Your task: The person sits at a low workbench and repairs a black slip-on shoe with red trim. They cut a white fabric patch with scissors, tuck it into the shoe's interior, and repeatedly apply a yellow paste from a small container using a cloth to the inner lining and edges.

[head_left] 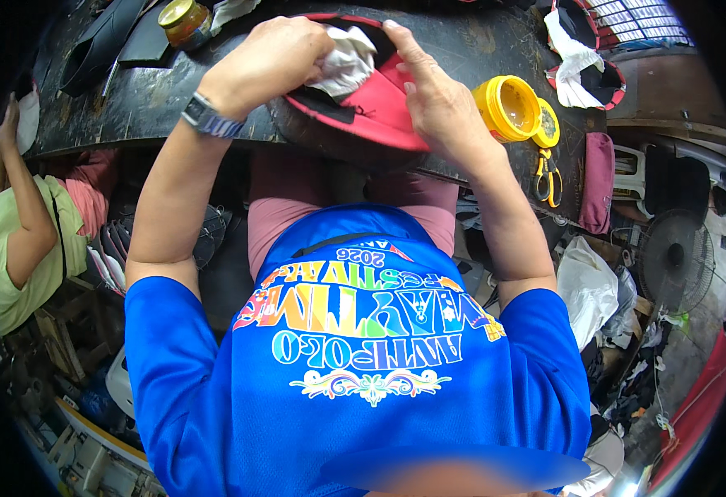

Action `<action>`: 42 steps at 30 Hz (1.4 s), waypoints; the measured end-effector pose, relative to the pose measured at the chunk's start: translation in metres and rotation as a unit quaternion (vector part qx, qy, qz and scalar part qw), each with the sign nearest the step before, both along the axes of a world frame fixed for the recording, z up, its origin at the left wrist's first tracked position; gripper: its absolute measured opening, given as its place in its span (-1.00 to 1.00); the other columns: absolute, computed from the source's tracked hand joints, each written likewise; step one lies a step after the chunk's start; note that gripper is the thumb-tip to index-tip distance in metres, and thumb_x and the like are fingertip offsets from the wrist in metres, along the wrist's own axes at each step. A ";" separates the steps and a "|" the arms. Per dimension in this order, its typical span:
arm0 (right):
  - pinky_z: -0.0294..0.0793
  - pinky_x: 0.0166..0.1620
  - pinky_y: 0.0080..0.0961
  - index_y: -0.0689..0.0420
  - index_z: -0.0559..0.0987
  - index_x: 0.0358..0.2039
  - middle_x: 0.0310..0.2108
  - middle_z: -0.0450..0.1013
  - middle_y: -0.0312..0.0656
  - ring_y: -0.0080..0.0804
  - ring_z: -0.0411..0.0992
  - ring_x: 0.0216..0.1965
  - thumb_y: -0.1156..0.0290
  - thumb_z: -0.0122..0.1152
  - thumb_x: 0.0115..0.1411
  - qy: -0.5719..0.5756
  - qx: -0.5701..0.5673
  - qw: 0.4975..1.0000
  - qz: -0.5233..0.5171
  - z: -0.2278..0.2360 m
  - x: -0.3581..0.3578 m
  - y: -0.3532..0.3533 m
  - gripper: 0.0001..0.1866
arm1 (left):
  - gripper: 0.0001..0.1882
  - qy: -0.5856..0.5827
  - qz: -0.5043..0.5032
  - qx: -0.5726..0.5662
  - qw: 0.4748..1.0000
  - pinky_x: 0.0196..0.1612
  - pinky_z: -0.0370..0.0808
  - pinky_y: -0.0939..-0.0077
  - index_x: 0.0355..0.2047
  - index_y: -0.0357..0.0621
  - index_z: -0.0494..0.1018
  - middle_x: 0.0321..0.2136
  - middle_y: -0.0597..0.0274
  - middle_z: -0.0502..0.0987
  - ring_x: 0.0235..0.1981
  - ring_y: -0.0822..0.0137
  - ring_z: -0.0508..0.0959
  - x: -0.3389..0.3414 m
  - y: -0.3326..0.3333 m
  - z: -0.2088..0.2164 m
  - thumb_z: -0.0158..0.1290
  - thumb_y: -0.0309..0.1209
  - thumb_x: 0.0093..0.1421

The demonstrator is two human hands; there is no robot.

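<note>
A curved red and black piece (388,103) with a raised rim lies at the table's near edge, in front of me. Its exact kind is hard to tell; a short black thread or lace shows on the red. My left hand (284,58) reaches over its left side, fingers closed on a crumpled white cloth (348,70) that rests inside the piece. On the right side my right hand (446,103) grips the piece, its index finger stretched along the far rim. The left fingertips are partly hidden by the cloth.
Right of the piece stand an opened yellow jar (508,108), its lid (548,124) and yellow-handled snips (548,178). A glass jar (184,23) and black sheets (102,45) lie far left. Similar red-edged pieces (611,87) sit far right. Another person (32,232) works at left; a fan (676,257) stands right.
</note>
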State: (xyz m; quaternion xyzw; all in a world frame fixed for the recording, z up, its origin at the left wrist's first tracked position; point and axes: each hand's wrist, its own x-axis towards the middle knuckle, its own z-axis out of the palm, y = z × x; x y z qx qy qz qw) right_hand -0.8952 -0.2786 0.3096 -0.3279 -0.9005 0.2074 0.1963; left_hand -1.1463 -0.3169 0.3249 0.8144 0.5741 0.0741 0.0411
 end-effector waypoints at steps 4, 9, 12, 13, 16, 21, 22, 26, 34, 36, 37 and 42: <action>0.64 0.00 -0.20 -0.18 -0.04 0.53 0.11 0.51 0.10 -0.16 0.66 -0.13 0.67 -0.01 0.32 0.074 0.034 0.996 0.022 -0.029 0.003 0.005 -0.14 | -0.79 -0.019 0.067 0.111 0.991 -0.23 0.64 0.09 -0.36 -0.27 0.59 -0.45 -0.13 0.64 -0.34 -0.06 0.69 0.020 -0.005 -0.014 0.14 -0.34 0.19; 0.69 -0.09 -0.44 -0.16 -0.15 0.53 0.03 0.53 0.05 -0.39 0.64 -0.18 0.47 0.04 0.46 0.358 -0.292 0.887 -0.010 -0.050 0.010 0.027 -0.21 | -0.87 -0.234 0.024 0.147 0.961 -0.14 0.56 0.13 -0.23 -0.18 0.50 -0.31 -0.05 0.58 -0.24 -0.09 0.62 0.055 -0.040 -0.018 0.10 -0.38 0.31; 0.69 -0.04 -0.41 -0.13 -0.15 0.54 0.02 0.52 0.10 -0.38 0.62 -0.14 0.35 0.13 0.42 0.442 -0.337 0.829 0.059 -0.048 0.017 0.035 -0.15 | -0.85 -0.159 -0.081 0.151 0.972 0.05 0.50 0.22 -0.23 -0.16 0.48 -0.33 0.10 0.55 -0.15 0.07 0.59 0.087 -0.057 -0.028 0.12 -0.43 0.20; 0.68 -0.03 -0.40 -0.13 -0.14 0.54 0.02 0.53 0.09 -0.37 0.62 -0.13 0.37 0.16 0.38 0.426 -0.334 0.838 0.068 -0.046 0.017 0.035 -0.12 | -0.82 -0.105 -0.108 0.143 0.978 0.11 0.47 0.23 -0.23 -0.15 0.47 -0.32 0.14 0.54 -0.11 0.12 0.58 0.094 -0.059 -0.031 0.14 -0.45 0.15; 0.63 0.00 -0.33 -0.12 -0.09 0.55 0.01 0.53 0.02 -0.36 0.59 -0.07 0.47 0.32 0.14 0.345 -0.296 0.889 0.060 -0.040 0.019 0.026 0.06 | -0.86 -0.145 -0.180 0.157 0.960 0.18 0.44 0.20 -0.31 -0.16 0.47 -0.33 0.17 0.54 -0.12 0.14 0.57 0.092 -0.055 -0.036 0.15 -0.51 0.10; 0.65 -0.15 -0.40 -0.06 0.00 0.52 -0.17 0.54 0.00 -0.31 0.62 -0.22 0.71 0.20 0.18 0.322 -0.277 0.905 0.012 -0.035 0.022 0.016 -0.03 | -0.86 -0.213 -0.264 -0.029 0.940 -0.01 0.57 0.20 -0.35 -0.19 0.49 -0.32 0.09 0.54 -0.22 0.00 0.61 0.060 -0.052 -0.018 0.21 -0.50 0.07; 0.67 -0.21 -0.35 -0.06 0.02 0.51 -0.20 0.54 0.02 -0.25 0.64 -0.29 0.73 0.14 0.20 0.348 -0.307 0.886 0.001 -0.034 0.025 0.015 -0.07 | -0.82 -0.246 -0.258 -0.069 0.932 -0.16 0.59 0.22 -0.27 -0.22 0.52 -0.30 0.03 0.54 -0.24 -0.08 0.60 0.049 -0.053 -0.013 0.20 -0.49 0.10; 0.63 -0.23 -0.58 0.01 0.04 0.50 -0.27 0.50 -0.16 -0.54 0.55 -0.34 0.74 0.20 0.18 0.356 -0.339 0.870 -0.023 -0.038 0.037 0.003 -0.07 | -0.75 -0.358 -0.013 -0.131 0.924 -0.16 0.55 0.32 -0.13 -0.31 0.49 -0.15 -0.04 0.57 -0.22 0.05 0.63 0.036 -0.043 -0.010 0.15 -0.36 0.30; 0.58 -0.34 -0.68 0.07 0.18 0.43 -0.36 0.54 -0.21 -0.59 0.56 -0.38 0.76 0.18 0.19 0.380 -0.226 0.894 -0.069 -0.045 0.051 -0.007 -0.19 | -0.51 -0.102 -0.053 -0.013 0.993 -0.18 0.62 0.15 0.17 -0.02 0.52 -0.06 0.09 0.48 -0.31 0.02 0.68 0.066 -0.040 -0.030 0.20 -0.27 0.22; 0.60 -0.28 -0.66 0.08 0.16 0.44 -0.34 0.56 -0.16 -0.53 0.60 -0.34 0.76 0.18 0.20 0.313 -0.141 0.936 -0.073 -0.046 0.050 -0.004 -0.19 | -0.50 -0.072 -0.070 -0.028 0.995 -0.22 0.62 0.20 0.19 0.02 0.52 -0.01 0.14 0.45 -0.38 0.07 0.67 0.066 -0.046 -0.028 0.19 -0.23 0.24; 0.61 -0.25 -0.65 0.09 0.15 0.44 -0.32 0.57 -0.14 -0.50 0.62 -0.33 0.75 0.18 0.21 0.280 -0.099 0.952 -0.072 -0.046 0.048 -0.003 -0.18 | -0.51 -0.075 -0.073 -0.031 0.994 -0.21 0.62 0.20 0.19 0.03 0.52 -0.02 0.14 0.45 -0.33 0.08 0.67 0.067 -0.047 -0.027 0.18 -0.24 0.24; 0.60 -0.30 -0.65 0.07 0.18 0.44 -0.38 0.58 -0.17 -0.57 0.59 -0.37 0.72 0.24 0.18 0.225 -0.049 0.967 -0.110 -0.041 0.043 0.006 -0.17 | -0.58 -0.044 -0.087 -0.035 0.995 -0.11 0.60 0.25 0.12 -0.07 0.53 0.00 0.10 0.46 -0.04 0.09 0.61 0.070 -0.047 -0.027 0.14 -0.35 0.24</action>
